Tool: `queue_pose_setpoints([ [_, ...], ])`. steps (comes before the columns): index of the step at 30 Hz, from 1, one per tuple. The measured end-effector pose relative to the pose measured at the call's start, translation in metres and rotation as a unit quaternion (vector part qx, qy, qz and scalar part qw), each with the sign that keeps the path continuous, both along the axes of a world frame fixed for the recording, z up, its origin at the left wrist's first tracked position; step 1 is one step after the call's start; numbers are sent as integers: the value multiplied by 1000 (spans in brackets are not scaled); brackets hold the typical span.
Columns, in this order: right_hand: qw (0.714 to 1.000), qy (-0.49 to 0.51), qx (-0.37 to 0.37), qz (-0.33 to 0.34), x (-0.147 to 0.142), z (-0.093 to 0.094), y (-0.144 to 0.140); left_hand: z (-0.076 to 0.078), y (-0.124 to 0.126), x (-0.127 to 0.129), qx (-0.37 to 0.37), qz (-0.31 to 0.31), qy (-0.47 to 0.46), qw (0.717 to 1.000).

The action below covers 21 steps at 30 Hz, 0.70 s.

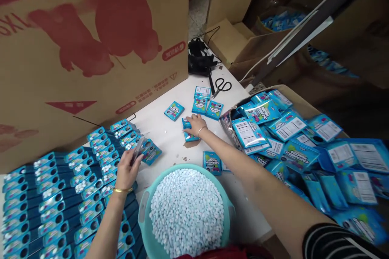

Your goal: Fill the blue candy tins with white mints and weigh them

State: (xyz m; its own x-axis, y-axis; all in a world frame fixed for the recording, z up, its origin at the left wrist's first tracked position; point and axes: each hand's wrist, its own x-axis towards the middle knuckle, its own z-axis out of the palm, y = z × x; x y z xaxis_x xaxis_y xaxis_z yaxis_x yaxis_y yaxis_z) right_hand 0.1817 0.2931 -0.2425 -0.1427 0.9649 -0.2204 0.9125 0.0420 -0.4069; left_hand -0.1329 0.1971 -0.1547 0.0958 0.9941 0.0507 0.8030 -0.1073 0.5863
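Observation:
My right hand (195, 125) reaches out across the white table (164, 129) and presses on a small blue pouch (189, 135) that lies flat. Three more blue pouches (206, 106) lie just beyond it, and another (174, 110) to the left. My left hand (127, 170) holds a pouch (142, 149) by its top, over rows of opened blue pouches (60, 198) laid in overlapping lines on the left. A teal basin (146, 210) heaped with small white tablets (187, 210) stands right before me.
A large cardboard box (91, 48) with red print walls off the left and back. A box (304, 107) heaped with empty blue pouches (288, 141) stands at the right. Black scissors (222, 85) and a black device (199, 56) lie at the far table end.

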Motion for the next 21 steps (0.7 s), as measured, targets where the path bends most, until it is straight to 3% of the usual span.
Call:
queue_pose_setpoints([
  [4, 998, 24, 34, 37, 5, -4, -37, -19, 4, -15, 1, -31, 62, 998],
  [7, 996, 65, 59, 32, 20, -5, -60, -22, -6, -15, -1, -2, 128, 992],
  [10, 979, 173, 105, -7, 33, 0, -79, -13, -12, 6, 22, 36, 176, 983],
  [13, 933, 324, 147, -57, 34, 11, -97, -9, 5, 45, 1, -10, 148, 989],
  [15, 887, 420, 132, -135, 28, 21, -109, -17, 28, 73, -67, -40, 146, 986],
  [17, 810, 526, 72, -251, 21, 29, -118, -31, 54, 97, -143, -31, 177, 973],
  [19, 692, 632, -20, -349, 15, 35, -125, -49, 77, 115, -190, -8, 213, 958],
  [21, 571, 709, -113, -399, 12, 38, -129, -67, 93, 125, -212, 10, 234, 949],
])
